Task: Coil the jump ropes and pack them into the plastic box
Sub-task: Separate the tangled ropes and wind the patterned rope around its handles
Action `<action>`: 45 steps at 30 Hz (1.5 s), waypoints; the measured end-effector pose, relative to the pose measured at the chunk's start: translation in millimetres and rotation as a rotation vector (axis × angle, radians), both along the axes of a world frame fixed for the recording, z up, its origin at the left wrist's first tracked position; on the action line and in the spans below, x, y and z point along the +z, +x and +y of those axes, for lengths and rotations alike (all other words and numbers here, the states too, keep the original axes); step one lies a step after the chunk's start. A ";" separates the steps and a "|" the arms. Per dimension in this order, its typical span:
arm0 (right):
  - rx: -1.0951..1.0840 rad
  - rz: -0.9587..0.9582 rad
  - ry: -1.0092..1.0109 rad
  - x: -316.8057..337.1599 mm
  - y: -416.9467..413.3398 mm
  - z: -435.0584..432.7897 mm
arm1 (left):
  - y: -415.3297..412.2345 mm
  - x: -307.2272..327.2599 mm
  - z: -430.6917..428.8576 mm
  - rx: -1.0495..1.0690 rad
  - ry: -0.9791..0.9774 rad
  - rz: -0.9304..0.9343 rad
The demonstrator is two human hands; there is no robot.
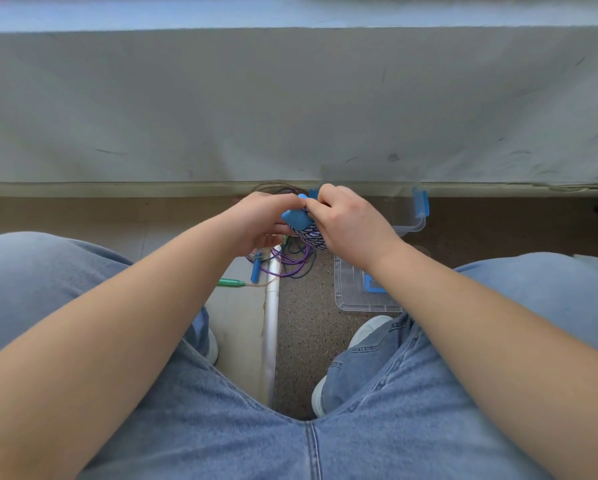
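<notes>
Curling round the coiled blue-and-white braided jump rope (pixel 308 235), left hand (pixel 262 220) and right hand (pixel 349 225) both grip it, the clear plastic box (pixel 418 227) lying just right, nearest the right hand.

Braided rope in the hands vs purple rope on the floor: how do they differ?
The braided rope is wound into a tight bundle; the purple rope lies in loose loops. The left hand and right hand grip the braided rope; the purple rope rests on the floor. The braided rope is thick and patterned; the purple rope thin and plain. Neither is in the plastic box.
</notes>
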State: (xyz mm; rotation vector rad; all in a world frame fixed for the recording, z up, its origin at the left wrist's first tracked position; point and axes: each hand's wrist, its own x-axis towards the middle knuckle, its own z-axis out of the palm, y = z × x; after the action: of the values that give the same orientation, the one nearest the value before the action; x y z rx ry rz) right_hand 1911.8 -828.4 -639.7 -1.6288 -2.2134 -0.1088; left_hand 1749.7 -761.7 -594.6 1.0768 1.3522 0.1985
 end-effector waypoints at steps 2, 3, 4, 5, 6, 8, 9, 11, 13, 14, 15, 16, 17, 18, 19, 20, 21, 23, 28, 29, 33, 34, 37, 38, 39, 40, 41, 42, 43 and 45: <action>0.021 0.011 -0.030 -0.8 -4.9 -1.1 | 1.6 -0.5 -1.7 0.025 0.048 0.057; 0.024 0.044 -0.050 -0.7 -7.3 -2.0 | 2.2 0.3 -2.2 0.039 0.064 0.080; 0.016 0.107 -0.084 1.3 -9.7 -3.4 | 2.6 0.9 -2.5 0.050 0.082 0.098; -0.003 0.191 -0.121 4.2 -11.4 -4.4 | 3.2 1.3 -2.7 0.059 0.102 0.111; -0.030 0.284 -0.149 7.2 -12.2 -4.6 | 4.0 1.0 -2.7 0.066 0.122 0.119; -0.106 0.441 -0.166 11.1 -11.7 -2.9 | 6.4 -0.2 -3.5 0.073 0.149 0.126; -0.142 0.484 -0.167 12.3 -11.1 -1.8 | 7.9 -0.6 -4.5 0.078 0.156 0.128; -0.195 0.524 -0.194 12.7 -9.8 0.1 | 9.8 -3.0 -5.2 0.078 0.185 0.134; -0.230 0.544 -0.222 10.7 -7.6 0.9 | 9.8 -3.0 -5.3 0.069 0.176 0.102; -0.251 0.556 -0.234 10.4 -5.7 1.5 | 9.0 -2.3 -5.1 0.077 0.120 0.049; -0.271 0.573 -0.248 10.6 -3.3 2.4 | 8.3 -0.5 -5.0 0.100 0.033 -0.022; -0.287 0.596 -0.267 11.0 -0.7 3.4 | 7.3 0.5 -4.6 0.132 -0.051 -0.090; -0.293 0.620 -0.288 12.3 1.6 4.2 | 6.4 1.3 -4.0 0.164 -0.104 -0.140; -0.293 0.642 -0.313 13.3 3.2 4.6 | 5.4 1.4 -3.7 0.186 -0.118 -0.166; -0.288 0.656 -0.338 14.0 4.1 4.6 | 4.4 1.2 -3.7 0.196 -0.114 -0.179; -0.283 0.668 -0.368 13.8 4.4 4.6 | 3.2 0.4 -3.7 0.188 -0.104 -0.191; -0.275 0.684 -0.400 13.5 4.6 4.1 | 2.0 0.0 -3.9 0.165 -0.097 -0.210; -0.257 0.747 -0.464 13.3 3.1 2.8 | -0.1 -0.5 -4.3 0.092 -0.088 -0.254; -0.166 0.742 -0.502 13.9 0.5 -0.8 | 0.6 -5.7 -5.5 0.076 -0.084 -0.328; -0.173 0.700 -0.478 13.4 -1.0 -1.6 | 0.8 -7.0 -5.6 0.080 -0.078 -0.330; -0.245 0.745 -0.436 15.4 -1.4 -0.6 | 1.8 -10.2 -6.7 0.078 0.104 -0.248; -0.259 0.800 -0.458 16.7 0.9 0.2 | 2.1 -10.7 -7.3 0.104 0.174 -0.214; -0.303 0.899 -0.479 16.8 8.0 2.5 | 3.3 -11.9 -8.1 0.117 0.360 -0.077; -0.320 0.910 -0.472 16.8 8.3 2.7 | 4.2 -11.4 -8.7 0.108 0.393 -0.059; -0.329 0.922 -0.463 16.7 7.8 2.6 | 4.7 -10.6 -8.9 0.115 0.411 -0.059; -0.334 0.939 -0.458 16.5 7.2 3.1 | 5.4 -10.3 -8.7 0.134 0.418 -0.065; -0.332 0.953 -0.457 16.7 6.8 3.0 | 5.8 -10.2 -8.2 0.153 0.424 -0.069; -0.328 0.963 -0.459 16.8 6.4 3.2 | 5.8 -10.7 -7.9 0.166 0.433 -0.070; -0.320 0.969 -0.463 16.7 6.5 3.4 | 5.3 -11.3 -8.0 0.170 0.451 -0.064; -0.288 0.994 -0.481 17.3 7.1 3.9 | 4.9 -11.8 -10.0 0.157 0.510 -0.039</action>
State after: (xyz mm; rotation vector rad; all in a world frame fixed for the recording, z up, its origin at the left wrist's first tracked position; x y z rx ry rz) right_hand 1918.9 -824.5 -622.4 -1.6689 -1.2734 0.9972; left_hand 1754.6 -771.6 -606.3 1.3760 1.3866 0.7061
